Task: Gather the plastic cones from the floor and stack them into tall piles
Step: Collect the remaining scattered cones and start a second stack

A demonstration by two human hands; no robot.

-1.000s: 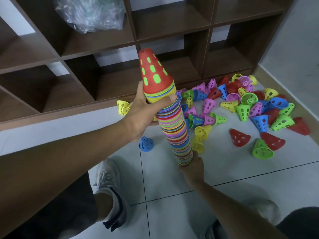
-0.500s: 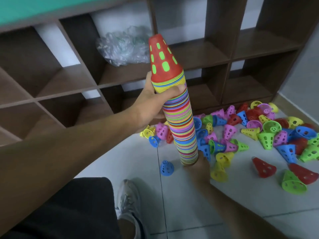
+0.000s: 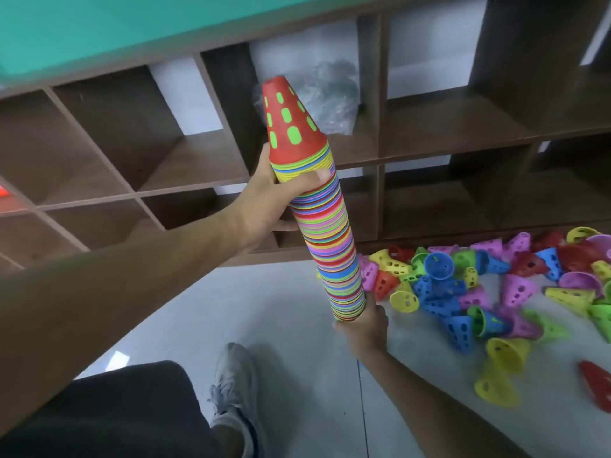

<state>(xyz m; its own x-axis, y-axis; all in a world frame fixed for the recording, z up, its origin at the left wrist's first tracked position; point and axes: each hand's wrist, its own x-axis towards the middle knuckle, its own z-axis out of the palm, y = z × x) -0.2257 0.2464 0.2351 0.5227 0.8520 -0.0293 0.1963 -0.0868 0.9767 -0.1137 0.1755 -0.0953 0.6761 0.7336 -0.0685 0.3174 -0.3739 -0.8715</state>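
Two hands on one tall stack of cones (image 3: 325,226) — held off the floor, tilted slightly, red cone (image 3: 291,122) on top with green showing through its holes.

Risks, as I judge them:
- stack is long and only friction-nested; any bend in the middle could split it and spill rings across the tiles
- bottom support looks small — if the lower grip slips, the whole column drops
- top end is close to the wooden shelf unit (image 3: 429,127); swinging it up could clip a divider

Left hand (image 3: 264,206): wrapped around the upper stack just below the red cone, thumb (image 3: 310,178) pressed across the front, fingers curled behind — closed on it firmly.

Right hand (image 3: 367,328): under the base end, cupping or pinching the lowest cones; fingers mostly hidden by the stack, so exact spread can't be told, but it does bear on the bottom.

Plenty of loose cones (image 3: 479,292) lie scattered on the floor (image 3: 264,309) to the right, near the shelf foot — task is far from finished.
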